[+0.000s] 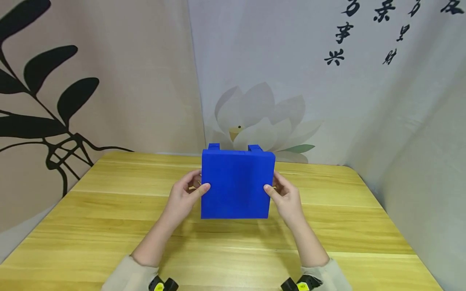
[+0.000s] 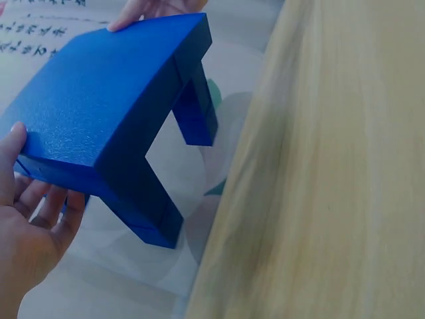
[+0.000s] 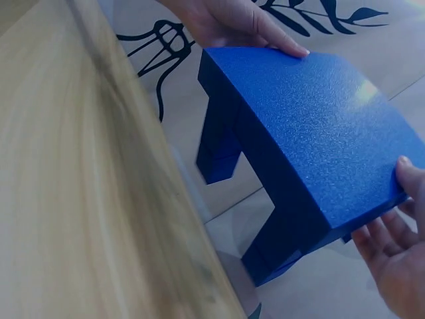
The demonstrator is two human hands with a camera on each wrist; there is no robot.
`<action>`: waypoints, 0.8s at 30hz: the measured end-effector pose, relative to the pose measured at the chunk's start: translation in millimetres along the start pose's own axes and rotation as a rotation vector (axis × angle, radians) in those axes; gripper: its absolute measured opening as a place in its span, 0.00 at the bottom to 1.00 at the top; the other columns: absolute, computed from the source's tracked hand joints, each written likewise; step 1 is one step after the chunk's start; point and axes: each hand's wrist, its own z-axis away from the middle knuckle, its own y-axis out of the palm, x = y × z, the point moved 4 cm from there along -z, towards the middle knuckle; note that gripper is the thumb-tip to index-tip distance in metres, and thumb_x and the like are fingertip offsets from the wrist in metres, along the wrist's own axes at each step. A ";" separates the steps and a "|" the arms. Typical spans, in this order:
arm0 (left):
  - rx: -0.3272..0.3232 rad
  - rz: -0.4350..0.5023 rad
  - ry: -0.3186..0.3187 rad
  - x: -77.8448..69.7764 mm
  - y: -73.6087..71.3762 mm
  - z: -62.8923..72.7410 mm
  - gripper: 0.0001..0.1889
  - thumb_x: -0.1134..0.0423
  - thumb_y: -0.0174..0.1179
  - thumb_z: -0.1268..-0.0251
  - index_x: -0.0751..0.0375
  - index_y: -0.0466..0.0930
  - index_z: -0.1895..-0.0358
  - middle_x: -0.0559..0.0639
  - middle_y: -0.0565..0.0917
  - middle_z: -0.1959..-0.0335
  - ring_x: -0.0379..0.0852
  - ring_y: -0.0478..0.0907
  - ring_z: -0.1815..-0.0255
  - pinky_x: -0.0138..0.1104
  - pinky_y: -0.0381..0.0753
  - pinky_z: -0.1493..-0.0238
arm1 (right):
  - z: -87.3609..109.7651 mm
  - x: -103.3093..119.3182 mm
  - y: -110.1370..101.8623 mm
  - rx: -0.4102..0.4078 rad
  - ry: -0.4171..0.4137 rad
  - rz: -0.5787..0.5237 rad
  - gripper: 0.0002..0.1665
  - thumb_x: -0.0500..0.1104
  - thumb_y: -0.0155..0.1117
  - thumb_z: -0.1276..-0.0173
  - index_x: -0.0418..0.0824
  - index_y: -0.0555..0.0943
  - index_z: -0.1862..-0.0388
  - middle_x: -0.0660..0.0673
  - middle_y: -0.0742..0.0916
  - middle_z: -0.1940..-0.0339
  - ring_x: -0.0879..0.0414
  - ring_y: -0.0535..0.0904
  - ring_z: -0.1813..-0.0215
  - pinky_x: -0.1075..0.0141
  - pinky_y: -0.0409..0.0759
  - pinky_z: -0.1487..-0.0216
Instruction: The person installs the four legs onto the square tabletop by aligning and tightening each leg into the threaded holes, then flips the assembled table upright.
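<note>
A small blue stool (image 1: 236, 184) is held up above the table, tilted so that its flat square top faces me. Its short block legs (image 2: 159, 229) point away from me, as both wrist views show. My left hand (image 1: 182, 198) grips the left edge, with the thumb on the top and the fingers behind. On the opposite edge my right hand (image 1: 289, 198) holds it the same way, its thumb (image 3: 406, 169) pressed on the top surface. The stool's underside is mostly hidden.
The wooden table (image 1: 109, 242) spreads out below and around the stool. Behind it hangs a pale curtain (image 1: 153, 81) with printed leaves, a lotus flower and dark characters. A wrist camera (image 1: 163, 284) sits at each sleeve cuff.
</note>
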 end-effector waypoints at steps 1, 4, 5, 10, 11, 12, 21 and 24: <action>-0.005 -0.001 -0.008 -1.4 0.0 0.3 0.21 0.67 0.64 0.38 0.69 0.75 0.43 0.56 0.76 0.67 0.46 0.73 0.64 0.29 0.77 0.64 | 0.5 1.1 -0.6 -0.008 0.020 -0.002 0.28 0.29 0.62 0.35 0.28 0.71 0.36 0.36 0.83 0.55 0.56 0.79 0.57 0.68 0.79 0.55; -0.024 -0.004 -0.038 -5.3 0.0 1.5 0.21 0.66 0.64 0.37 0.70 0.75 0.43 0.55 0.77 0.67 0.46 0.73 0.65 0.29 0.75 0.66 | 2.2 5.8 -1.4 -0.024 0.070 -0.014 0.28 0.30 0.62 0.34 0.29 0.71 0.35 0.33 0.82 0.51 0.55 0.79 0.55 0.68 0.78 0.52; -0.030 -0.007 -0.048 -6.7 0.1 2.1 0.21 0.66 0.64 0.37 0.70 0.75 0.43 0.55 0.77 0.67 0.46 0.73 0.65 0.29 0.74 0.66 | 2.7 7.1 -1.6 -0.030 0.083 -0.022 0.28 0.31 0.63 0.35 0.30 0.71 0.35 0.33 0.82 0.50 0.55 0.80 0.54 0.68 0.79 0.52; -0.067 -0.011 -0.089 -11.4 1.4 4.2 0.22 0.66 0.65 0.38 0.70 0.75 0.42 0.54 0.78 0.67 0.44 0.73 0.66 0.29 0.72 0.65 | 4.9 12.4 -1.9 -0.054 0.138 -0.032 0.29 0.35 0.65 0.34 0.36 0.73 0.34 0.36 0.83 0.52 0.54 0.80 0.54 0.67 0.79 0.52; -0.072 -0.007 -0.095 -11.9 1.9 4.2 0.22 0.66 0.65 0.38 0.70 0.75 0.42 0.54 0.78 0.68 0.43 0.74 0.66 0.28 0.72 0.66 | 4.8 12.9 -2.2 -0.058 0.143 -0.036 0.28 0.35 0.65 0.34 0.37 0.73 0.35 0.36 0.83 0.54 0.54 0.80 0.55 0.67 0.79 0.53; -0.078 0.000 -0.100 -12.3 2.3 4.1 0.22 0.66 0.65 0.38 0.70 0.75 0.41 0.54 0.78 0.68 0.43 0.73 0.67 0.28 0.72 0.67 | 4.7 13.4 -2.5 -0.063 0.148 -0.036 0.28 0.35 0.65 0.34 0.38 0.74 0.35 0.37 0.83 0.56 0.54 0.80 0.56 0.67 0.80 0.54; -0.105 0.114 -0.138 -13.1 6.4 -1.0 0.26 0.65 0.65 0.38 0.57 0.73 0.36 0.54 0.77 0.71 0.41 0.72 0.74 0.30 0.77 0.71 | 1.9 14.0 -3.3 -0.087 0.180 -0.118 0.27 0.33 0.64 0.34 0.38 0.74 0.36 0.42 0.84 0.63 0.56 0.82 0.64 0.67 0.81 0.64; -0.109 0.141 -0.182 -11.0 8.4 -3.5 0.25 0.66 0.65 0.38 0.56 0.74 0.36 0.54 0.77 0.71 0.41 0.73 0.74 0.30 0.77 0.71 | 1.6 14.1 -3.6 -0.096 0.209 -0.126 0.27 0.34 0.64 0.34 0.39 0.74 0.35 0.42 0.84 0.63 0.56 0.82 0.65 0.67 0.81 0.64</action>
